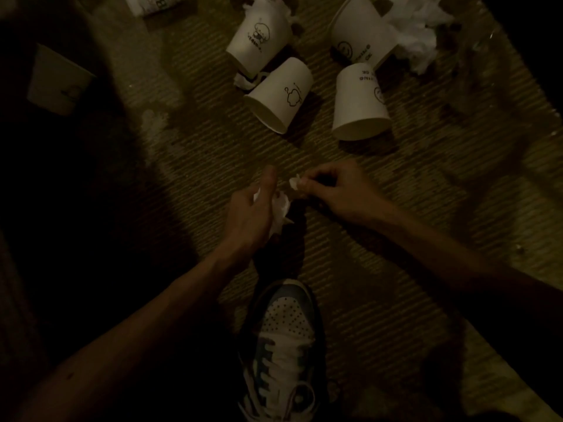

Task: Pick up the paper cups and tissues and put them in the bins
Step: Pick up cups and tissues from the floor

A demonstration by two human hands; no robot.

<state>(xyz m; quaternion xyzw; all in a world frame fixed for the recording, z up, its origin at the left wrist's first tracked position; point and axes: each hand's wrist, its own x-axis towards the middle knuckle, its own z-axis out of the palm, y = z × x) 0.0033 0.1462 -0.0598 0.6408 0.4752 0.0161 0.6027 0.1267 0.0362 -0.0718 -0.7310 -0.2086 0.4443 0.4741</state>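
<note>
Several white paper cups lie on their sides on a dim woven mat: one at upper middle (259, 38), one below it (280, 94), one at upper right (362, 32) and one lower right (359, 103). Crumpled tissues (417, 35) are piled at the top right. A small tissue scrap (243, 82) lies between the two left cups. My left hand (253, 214) is closed around a wad of white tissue (280, 208). My right hand (332, 190) pinches a small tissue bit (295, 181) at its fingertips, just right of the left hand.
My sneaker (283, 345) stands on the mat below my hands. A pale card-like box (58, 80) lies in the dark at the left. Another white box (155, 4) sits at the top edge. The left side is in deep shadow. No bin is visible.
</note>
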